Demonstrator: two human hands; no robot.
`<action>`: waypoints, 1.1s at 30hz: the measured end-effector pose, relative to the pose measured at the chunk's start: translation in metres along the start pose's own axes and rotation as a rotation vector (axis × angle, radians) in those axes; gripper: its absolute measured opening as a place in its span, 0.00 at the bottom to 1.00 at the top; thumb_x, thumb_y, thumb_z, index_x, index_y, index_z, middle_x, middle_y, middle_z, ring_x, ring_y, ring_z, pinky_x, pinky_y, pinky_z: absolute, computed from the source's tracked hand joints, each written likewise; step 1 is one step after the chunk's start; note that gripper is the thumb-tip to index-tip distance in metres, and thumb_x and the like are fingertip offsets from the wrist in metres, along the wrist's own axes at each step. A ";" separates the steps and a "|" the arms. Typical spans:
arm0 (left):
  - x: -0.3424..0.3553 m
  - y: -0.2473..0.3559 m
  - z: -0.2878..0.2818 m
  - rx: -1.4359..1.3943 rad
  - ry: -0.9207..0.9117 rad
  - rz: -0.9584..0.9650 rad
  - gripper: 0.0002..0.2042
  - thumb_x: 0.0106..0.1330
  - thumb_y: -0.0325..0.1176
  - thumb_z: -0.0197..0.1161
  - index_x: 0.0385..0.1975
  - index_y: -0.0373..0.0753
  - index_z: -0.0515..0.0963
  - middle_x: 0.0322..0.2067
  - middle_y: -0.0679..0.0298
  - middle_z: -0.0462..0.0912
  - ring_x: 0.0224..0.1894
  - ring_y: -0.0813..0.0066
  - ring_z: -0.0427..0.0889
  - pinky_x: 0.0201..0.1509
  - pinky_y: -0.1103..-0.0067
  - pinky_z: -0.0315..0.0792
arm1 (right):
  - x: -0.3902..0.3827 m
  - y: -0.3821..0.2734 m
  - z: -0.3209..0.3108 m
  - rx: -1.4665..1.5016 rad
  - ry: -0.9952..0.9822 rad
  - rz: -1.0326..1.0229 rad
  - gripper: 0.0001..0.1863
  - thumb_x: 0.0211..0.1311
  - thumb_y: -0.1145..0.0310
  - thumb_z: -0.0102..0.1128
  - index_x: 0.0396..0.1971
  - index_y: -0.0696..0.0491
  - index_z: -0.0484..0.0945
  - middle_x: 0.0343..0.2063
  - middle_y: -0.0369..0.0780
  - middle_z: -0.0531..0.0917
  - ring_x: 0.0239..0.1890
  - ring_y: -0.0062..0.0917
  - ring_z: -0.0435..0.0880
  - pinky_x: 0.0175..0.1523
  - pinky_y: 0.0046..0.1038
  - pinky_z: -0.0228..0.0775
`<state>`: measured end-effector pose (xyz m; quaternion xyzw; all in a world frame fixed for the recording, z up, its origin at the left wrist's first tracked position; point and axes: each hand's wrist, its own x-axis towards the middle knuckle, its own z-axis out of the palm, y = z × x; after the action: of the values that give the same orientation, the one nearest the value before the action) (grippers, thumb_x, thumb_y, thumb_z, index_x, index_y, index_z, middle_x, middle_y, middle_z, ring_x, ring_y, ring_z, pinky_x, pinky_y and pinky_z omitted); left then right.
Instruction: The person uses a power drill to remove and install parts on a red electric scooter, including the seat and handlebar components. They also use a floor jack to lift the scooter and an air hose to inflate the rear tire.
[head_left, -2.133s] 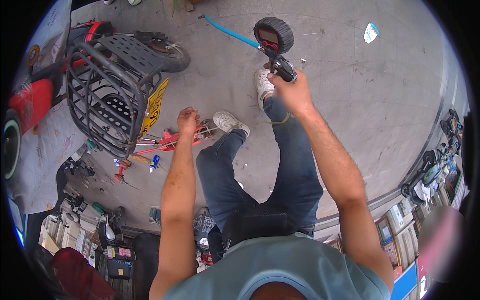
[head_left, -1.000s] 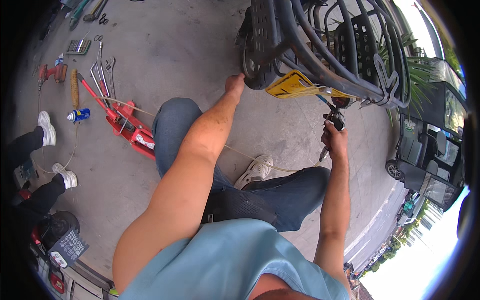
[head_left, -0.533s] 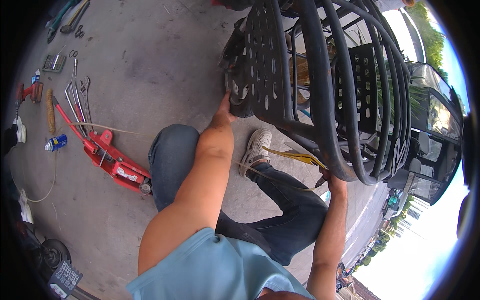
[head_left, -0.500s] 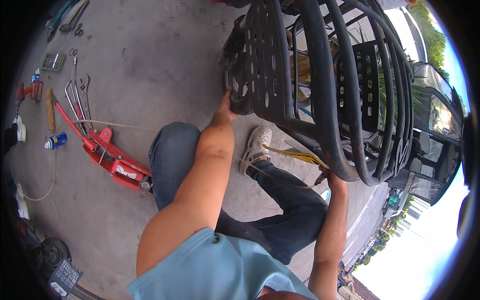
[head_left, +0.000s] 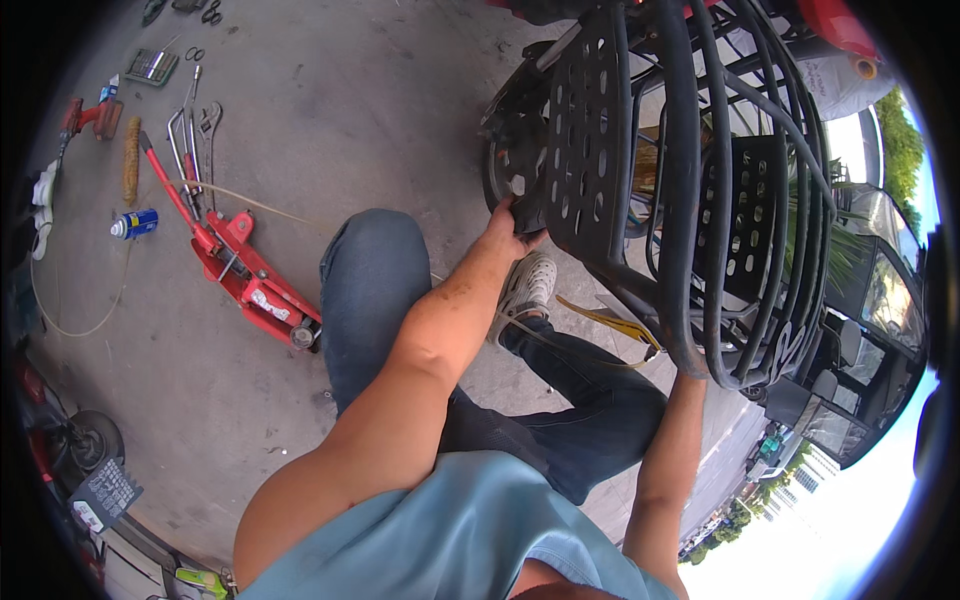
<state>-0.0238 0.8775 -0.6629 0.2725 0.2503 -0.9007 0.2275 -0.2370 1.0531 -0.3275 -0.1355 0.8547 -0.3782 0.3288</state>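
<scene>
Beyond my bent knees stands a vehicle's wheel [head_left: 497, 165] with a black tire, partly hidden by a perforated black metal plate [head_left: 590, 140]. My left hand [head_left: 512, 230] grips the tire's near edge, thumb up against it. On the right rises a black tubular rack [head_left: 690, 200]. My right hand [head_left: 690, 378] is up behind its lower tube, so its fingers are hidden. Beside it a yellow strap [head_left: 612, 323] hangs, and a thin pale hose [head_left: 575, 350] runs up to a dark end near the tube.
To my left lie a red floor jack [head_left: 250, 275], wrenches [head_left: 208, 130], a blue spray can [head_left: 134, 224], a corncob-like stick [head_left: 131, 160], a red power drill [head_left: 95, 118] and a box of small parts [head_left: 152, 66]. A dark vehicle [head_left: 870, 300] stands at right.
My left hand has stayed on the tire, its fingers now wrapping further round the near edge. My right hand has slipped further behind the tube. The whole view has shifted.
</scene>
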 end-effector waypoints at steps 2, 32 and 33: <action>-0.035 0.012 0.014 0.045 0.396 -0.045 0.30 0.69 0.64 0.51 0.58 0.45 0.72 0.48 0.60 0.82 0.51 0.56 0.81 0.58 0.51 0.75 | -0.019 0.002 -0.021 -0.047 0.067 -0.020 0.13 0.67 0.61 0.63 0.40 0.56 0.79 0.24 0.34 0.75 0.19 0.17 0.67 0.25 0.21 0.57; 0.051 0.100 0.027 1.559 0.620 0.715 0.21 0.66 0.48 0.61 0.44 0.34 0.81 0.46 0.43 0.84 0.52 0.43 0.82 0.56 0.58 0.76 | -0.151 -0.062 0.023 -0.935 -0.276 -0.291 0.24 0.49 0.79 0.62 0.51 0.56 0.82 0.46 0.46 0.87 0.53 0.38 0.84 0.59 0.32 0.73; 0.048 0.096 0.033 1.564 0.641 0.717 0.20 0.67 0.47 0.59 0.43 0.34 0.82 0.46 0.44 0.84 0.52 0.43 0.82 0.56 0.58 0.76 | -0.143 -0.040 0.016 -0.993 -0.230 -0.262 0.25 0.48 0.77 0.64 0.52 0.56 0.82 0.48 0.46 0.86 0.55 0.39 0.83 0.60 0.34 0.72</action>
<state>-0.0200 0.7716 -0.6995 0.6469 -0.4789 -0.5704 0.1638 -0.1207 1.0860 -0.2402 -0.4213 0.8653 0.0519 0.2666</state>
